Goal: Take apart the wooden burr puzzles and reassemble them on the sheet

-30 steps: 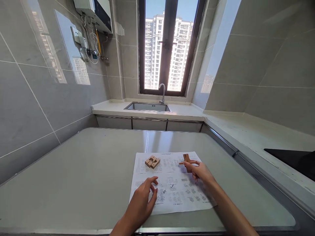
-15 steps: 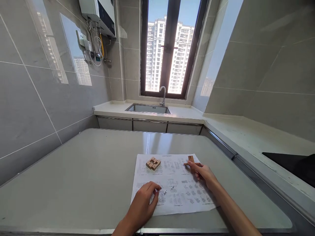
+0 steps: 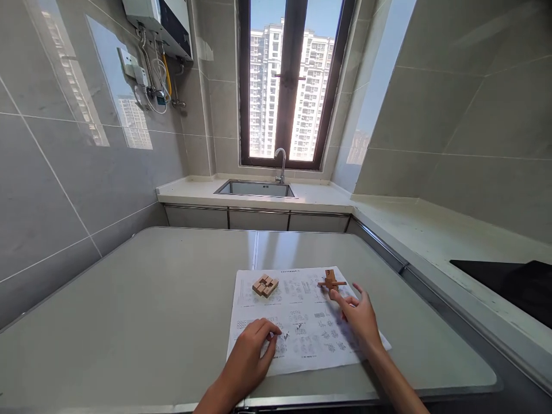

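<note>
On the printed sheet [image 3: 310, 322], my left hand [image 3: 250, 352] rests at the lower left with its fingers loosely bent, a gap beside the thumb and nothing held. My right hand [image 3: 359, 319] hovers at the sheet's right side, fingers apart. Its thumb tip is close to a cross-shaped wooden puzzle piece [image 3: 331, 281]; whether they touch I cannot tell. This piece has a thin bar lying across a flat block, near the sheet's top right corner. A cluster of pale wooden blocks [image 3: 265, 286], joined around a small central gap, lies at the upper left.
The sheet lies on a large pale table [image 3: 150, 316]. Beyond it a white counter [image 3: 323, 198] holds a sink [image 3: 254, 188] with a faucet [image 3: 281, 164] below the window. A black object [image 3: 509, 282] sits on the right counter.
My right hand has loosened its fingers and drawn slightly back from the wooden piece, whose crossbar now shows whole. The left hand stays in place. The view has shifted slightly.
</note>
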Tool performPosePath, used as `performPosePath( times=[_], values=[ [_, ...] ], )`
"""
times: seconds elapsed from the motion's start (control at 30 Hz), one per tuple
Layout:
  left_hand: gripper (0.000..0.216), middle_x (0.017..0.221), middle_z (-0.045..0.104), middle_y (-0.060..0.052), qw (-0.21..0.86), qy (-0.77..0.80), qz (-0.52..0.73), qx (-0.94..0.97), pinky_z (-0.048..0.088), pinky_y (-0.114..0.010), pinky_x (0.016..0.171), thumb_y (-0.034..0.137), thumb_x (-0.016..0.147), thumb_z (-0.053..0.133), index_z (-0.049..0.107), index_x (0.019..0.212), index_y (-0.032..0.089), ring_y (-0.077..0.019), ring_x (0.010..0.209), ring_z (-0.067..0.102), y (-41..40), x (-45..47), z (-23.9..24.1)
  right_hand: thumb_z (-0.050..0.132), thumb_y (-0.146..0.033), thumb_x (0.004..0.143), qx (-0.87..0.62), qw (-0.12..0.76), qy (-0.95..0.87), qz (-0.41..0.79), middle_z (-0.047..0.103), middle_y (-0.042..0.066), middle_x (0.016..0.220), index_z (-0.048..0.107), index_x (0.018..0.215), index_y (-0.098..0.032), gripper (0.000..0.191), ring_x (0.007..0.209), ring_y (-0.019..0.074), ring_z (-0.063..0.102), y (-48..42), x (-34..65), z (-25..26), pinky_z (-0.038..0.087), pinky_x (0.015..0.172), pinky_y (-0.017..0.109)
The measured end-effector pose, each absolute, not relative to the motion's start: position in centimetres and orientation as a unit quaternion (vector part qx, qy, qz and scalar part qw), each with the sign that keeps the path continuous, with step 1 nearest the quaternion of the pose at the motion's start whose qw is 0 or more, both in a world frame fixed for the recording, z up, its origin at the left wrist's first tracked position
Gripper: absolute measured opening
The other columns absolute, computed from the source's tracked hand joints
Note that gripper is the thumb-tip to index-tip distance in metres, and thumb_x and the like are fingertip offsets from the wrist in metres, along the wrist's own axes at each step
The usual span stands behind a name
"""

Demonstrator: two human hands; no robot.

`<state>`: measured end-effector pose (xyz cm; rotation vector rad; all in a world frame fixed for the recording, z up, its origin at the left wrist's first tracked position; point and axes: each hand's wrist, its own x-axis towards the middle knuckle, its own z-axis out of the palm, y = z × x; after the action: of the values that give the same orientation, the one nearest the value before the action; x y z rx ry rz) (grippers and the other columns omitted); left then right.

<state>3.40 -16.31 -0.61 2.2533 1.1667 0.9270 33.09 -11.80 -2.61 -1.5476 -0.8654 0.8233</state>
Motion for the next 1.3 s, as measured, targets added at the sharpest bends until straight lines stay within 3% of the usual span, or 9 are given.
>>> performPosePath(
  times=[0.13, 0.23, 0.37, 0.53, 1.3],
  values=[
    [0.019, 0.102, 0.074, -0.007, 0.216, 0.425, 0.319, 0.819, 0.058, -0.039, 0.086, 0.018, 0.100, 0.050, 0.069, 0.102, 0.023, -0.0248, 0.094, 0.070, -16.1, 3.5, -0.6, 0.073, -0.071, 0.080, -0.575, 0.590, -0.420, 0.382, 0.055, -0.010, 0.065, 0.036, 0.148, -0.022, 0.091, 0.045, 0.0153, 0.052, -15.4, 29.6, -3.6, 0.042, 0.047, 0.027],
    [0.020, 0.102, 0.074, -0.007, 0.213, 0.426, 0.316, 0.820, 0.058, -0.039, 0.088, 0.018, 0.101, 0.051, 0.069, 0.101, 0.024, -0.0246, 0.095, 0.070, -15.9, 3.6, -0.8, 0.065, -0.070, 0.090, -0.547, 0.548, -0.471, 0.422, 0.054, -0.009, 0.065, 0.043, 0.142, -0.022, 0.074, 0.045, 0.0149, 0.052, -17.1, 27.4, -4.4, 0.043, 0.050, 0.028],
    [0.018, 0.102, 0.075, -0.007, 0.213, 0.423, 0.324, 0.819, 0.059, -0.037, 0.087, 0.022, 0.102, 0.052, 0.070, 0.102, 0.024, -0.0246, 0.096, 0.071, -15.9, 3.7, -0.7, 0.064, -0.071, 0.090, -0.547, 0.492, -0.547, 0.398, 0.062, -0.001, 0.070, 0.064, 0.119, -0.020, 0.058, 0.057, 0.0192, 0.060, -17.8, 26.7, -4.7, 0.048, 0.059, 0.031],
    [0.018, 0.100, 0.075, -0.007, 0.218, 0.427, 0.326, 0.815, 0.059, -0.037, 0.085, 0.025, 0.102, 0.052, 0.070, 0.100, 0.024, -0.0245, 0.094, 0.072, -16.1, 3.8, -0.3, 0.061, -0.077, 0.089, -0.545, 0.496, -0.543, 0.403, 0.060, -0.001, 0.067, 0.071, 0.105, -0.019, 0.060, 0.056, 0.0192, 0.059, -18.0, 27.1, -4.5, 0.047, 0.059, 0.031],
    [0.018, 0.100, 0.074, -0.006, 0.226, 0.434, 0.312, 0.814, 0.054, -0.037, 0.087, 0.021, 0.102, 0.051, 0.068, 0.103, 0.022, -0.0233, 0.093, 0.068, -16.6, 3.4, -0.7, 0.060, -0.071, 0.093, -0.540, 0.490, -0.555, 0.400, 0.059, 0.000, 0.067, 0.071, 0.100, -0.018, 0.054, 0.057, 0.0180, 0.055, -18.6, 27.2, -4.6, 0.044, 0.058, 0.030]
  ],
)
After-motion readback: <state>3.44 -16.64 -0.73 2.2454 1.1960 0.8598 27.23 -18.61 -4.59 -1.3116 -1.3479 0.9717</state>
